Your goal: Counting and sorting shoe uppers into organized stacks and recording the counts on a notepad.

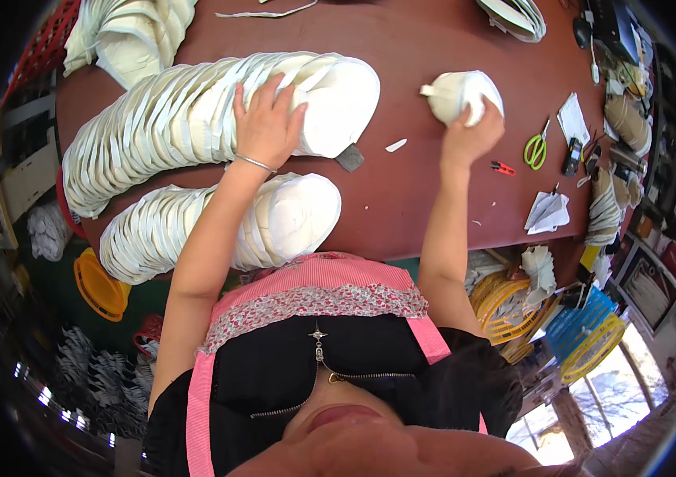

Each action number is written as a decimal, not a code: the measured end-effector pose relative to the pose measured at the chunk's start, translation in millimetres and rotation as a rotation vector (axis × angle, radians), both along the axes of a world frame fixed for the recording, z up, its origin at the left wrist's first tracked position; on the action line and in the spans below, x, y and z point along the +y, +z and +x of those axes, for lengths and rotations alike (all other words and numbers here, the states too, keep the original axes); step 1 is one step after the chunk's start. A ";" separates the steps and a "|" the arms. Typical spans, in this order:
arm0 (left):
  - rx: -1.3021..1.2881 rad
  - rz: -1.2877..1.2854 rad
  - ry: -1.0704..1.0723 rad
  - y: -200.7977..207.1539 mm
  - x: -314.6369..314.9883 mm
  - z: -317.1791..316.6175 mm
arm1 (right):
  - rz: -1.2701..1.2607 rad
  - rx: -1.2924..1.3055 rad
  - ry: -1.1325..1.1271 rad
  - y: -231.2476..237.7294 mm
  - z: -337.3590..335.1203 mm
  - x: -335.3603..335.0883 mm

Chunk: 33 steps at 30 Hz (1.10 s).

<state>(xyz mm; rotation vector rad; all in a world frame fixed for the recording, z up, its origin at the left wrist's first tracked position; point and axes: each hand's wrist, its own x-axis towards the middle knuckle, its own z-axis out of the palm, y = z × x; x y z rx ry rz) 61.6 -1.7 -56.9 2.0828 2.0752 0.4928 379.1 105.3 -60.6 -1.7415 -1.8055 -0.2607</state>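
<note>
While green-handled scissors (537, 151) lie at right, left fingers (271, 91) splay wide across a ribbed cream stack (171, 111), right fingers (492, 116) clasping a rounded piece (449, 93).

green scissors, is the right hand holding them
No, the right hand holds a cream cup-shaped piece; the scissors lie apart on the table.

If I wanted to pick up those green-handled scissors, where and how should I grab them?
The scissors are probably best gripped by their green handle loops, reaching down from the person's near side. They lie on the brown tabletop with the loops toward the person and the blades pointing away, so that approach should keep fingers clear of the blades.
</note>
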 end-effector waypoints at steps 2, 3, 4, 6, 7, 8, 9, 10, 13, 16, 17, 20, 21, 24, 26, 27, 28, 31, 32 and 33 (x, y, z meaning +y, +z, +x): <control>0.016 0.001 -0.002 -1.0 2.6 0.3 | -0.379 0.416 0.223 7.4 -59.2 -22.8; 0.015 0.000 -0.018 0.9 2.3 1.2 | -0.522 0.321 0.376 -0.7 -88.3 -35.1; 0.028 -0.004 -0.009 -0.3 3.3 1.6 | -0.601 0.461 0.443 -3.3 -121.3 -54.7; 0.032 -0.009 0.006 -2.8 4.9 1.7 | -0.599 0.356 0.561 -30.5 -160.6 -73.2; 0.038 -0.010 0.002 -3.4 6.0 2.4 | -0.556 0.302 0.589 -50.0 -166.8 -76.1; 0.063 -0.031 -0.006 -3.8 5.4 2.5 | -0.557 0.309 0.590 -63.3 -164.1 -78.1; 0.090 -0.052 -0.012 -3.4 4.1 1.4 | -0.521 0.390 0.592 -74.1 -158.5 -79.3; 0.096 -0.057 -0.005 -2.5 3.1 0.6 | -0.486 0.468 0.597 -70.8 -152.7 -78.6; 0.077 -0.037 0.024 -1.4 3.3 0.9 | -1.017 1.372 0.329 -71.9 -114.9 -65.9; 0.099 -0.042 0.030 -2.5 5.3 1.8 | -0.977 1.760 0.200 -73.5 -90.7 -57.3; 0.095 -0.036 0.026 -3.2 6.1 2.3 | -0.982 1.755 0.208 -74.0 -88.9 -56.1; 0.091 -0.041 0.022 -4.7 1.7 -0.5 | -0.903 1.611 0.171 -52.2 -96.4 -67.8; 0.086 -0.047 0.015 -4.6 1.8 -1.0 | -0.695 1.096 0.300 -42.0 -103.4 -76.8; 0.059 -0.045 -0.025 0.9 5.7 2.6 | -0.721 0.769 0.631 -13.2 -131.4 -107.8; -0.008 -0.073 -0.030 4.5 8.0 1.4 | -0.803 0.692 0.690 -21.3 -144.1 -115.7; -0.064 -0.107 -0.019 5.5 8.3 -3.6 | -0.894 0.627 0.651 -23.9 -144.3 -115.1; -0.081 -0.172 -0.003 5.5 8.1 -8.6 | -0.589 0.618 0.642 -9.1 -139.4 -111.3; -0.141 -0.193 0.018 -1.5 5.7 -23.2 | 0.015 0.354 0.521 70.8 -87.9 -93.9; -0.140 -0.193 0.024 -0.4 2.9 -24.1 | 0.146 0.244 0.432 88.5 -66.4 -83.1; -0.086 -0.182 0.002 -0.6 3.7 -21.9 | 0.138 0.158 0.261 98.6 -44.7 -68.3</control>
